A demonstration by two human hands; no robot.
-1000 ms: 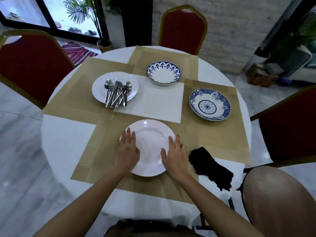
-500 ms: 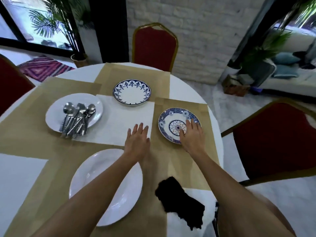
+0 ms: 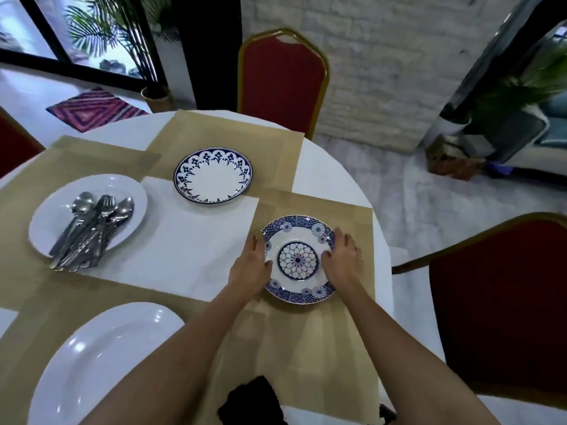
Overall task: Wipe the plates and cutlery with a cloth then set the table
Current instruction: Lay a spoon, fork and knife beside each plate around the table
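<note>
Patterned plate (image 3: 297, 259) between both hands (image 3: 250, 268) (image 3: 342, 262)

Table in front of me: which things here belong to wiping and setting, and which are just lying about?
For the job: floral plate, gripped at its rim by left hand and right hand; blue-rimmed plate; small white plate carrying the cutlery; large white plate; black cloth; placemats.
Just about: red chairs; potted palm; striped rug.

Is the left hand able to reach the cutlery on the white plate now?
Probably yes, once it lets go of the patterned plate: nothing stands between the left hand and the cutlery.
</note>
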